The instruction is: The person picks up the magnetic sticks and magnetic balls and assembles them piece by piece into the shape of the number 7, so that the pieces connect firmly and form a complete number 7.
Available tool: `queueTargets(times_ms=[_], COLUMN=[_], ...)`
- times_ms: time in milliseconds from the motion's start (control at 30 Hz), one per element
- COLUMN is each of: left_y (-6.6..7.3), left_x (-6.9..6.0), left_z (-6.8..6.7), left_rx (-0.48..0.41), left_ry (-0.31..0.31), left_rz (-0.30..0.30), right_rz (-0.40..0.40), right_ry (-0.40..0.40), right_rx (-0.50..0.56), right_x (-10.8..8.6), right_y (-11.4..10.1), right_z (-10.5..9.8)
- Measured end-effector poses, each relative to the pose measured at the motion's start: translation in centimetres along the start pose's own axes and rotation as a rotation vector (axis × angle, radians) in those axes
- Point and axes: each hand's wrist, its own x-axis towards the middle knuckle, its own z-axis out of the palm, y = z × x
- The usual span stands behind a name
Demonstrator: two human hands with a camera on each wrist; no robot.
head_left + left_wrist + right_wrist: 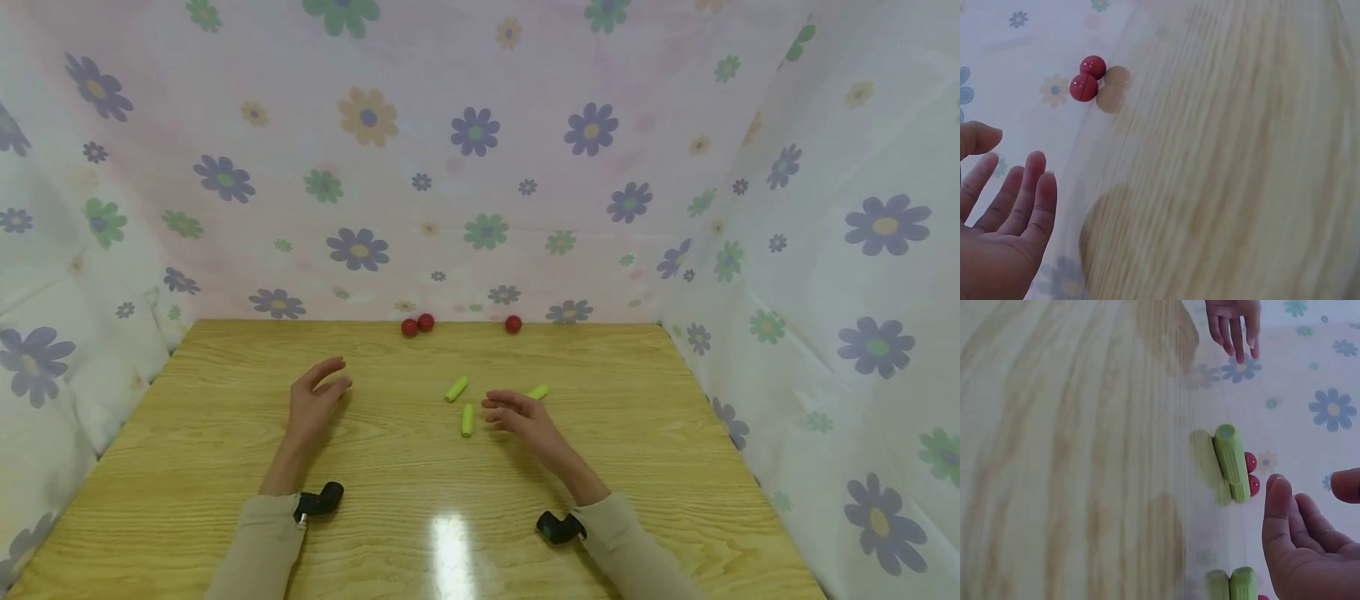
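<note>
My left hand (311, 407) hovers over the left part of the wooden table, fingers loosely bent and holding nothing. On the right, my right hand (531, 423) is also empty, its fingers relaxed. Two short light-green ribbed sticks (467, 421) (457, 389) lie just left of its fingertips. A third green stick (538, 392) lies behind that hand and is partly hidden by it. In the left wrist view, thumb and fingers (1040, 215) stand apart with a gap between them. The right wrist view shows the right thumb (1346, 485) apart from its fingers too.
At the table's back edge, two red balls (408, 327) (426, 322) sit together, and another red ball (513, 323) sits farther right. Flower-printed cloth (420, 208) hangs behind and on both sides of the wooden table (375, 467). A black wrist camera (321, 499) is on each sleeve.
</note>
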Motion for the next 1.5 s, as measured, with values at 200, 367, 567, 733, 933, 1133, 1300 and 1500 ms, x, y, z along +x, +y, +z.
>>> queueTargets(times_ms=[200, 367, 567, 733, 933, 1133, 1300, 1500], left_y=[-0.2, -0.4, -0.1, -0.3, -0.4, 1.2, 2.0, -0.6], left_x=[0.5, 1.0, 1.6, 2.3, 3.0, 3.1, 3.5, 5.1], left_z=[0.7, 1.2, 1.9, 2.4, 3.2, 3.5, 3.7, 4.3], left_rx=[-0.011, -0.015, -0.015, -0.050, -0.071, -0.067, -0.090, -0.165], left_ry=[0.000, -0.027, -0.029, -0.007, -0.021, -0.043, -0.048, -0.017], left_rz=[0.011, 0.023, 0.056, 0.072, 0.072, 0.039, 0.035, 0.062], right_rz=[0.037, 0.053, 0.080, 0.104, 0.113, 0.125, 0.123, 0.118], right_ry=[0.059, 0.059, 0.061, 0.070, 0.088, 0.092, 0.084, 0.074], right_rx=[-0.032, -0.129, -0.194, -0.208, -0.254, -0.266, -0.302, -0.349], right_x=[0.4, 0.6, 1.1, 1.3, 1.8, 2.2, 2.5, 2.7], right_y=[0.4, 0.6, 0.5, 0.1, -0.1, 0.3, 0.2, 0.3], right_z=[1.2, 1.9, 2.3, 2.5, 2.9, 3.0, 3.1, 3.0])
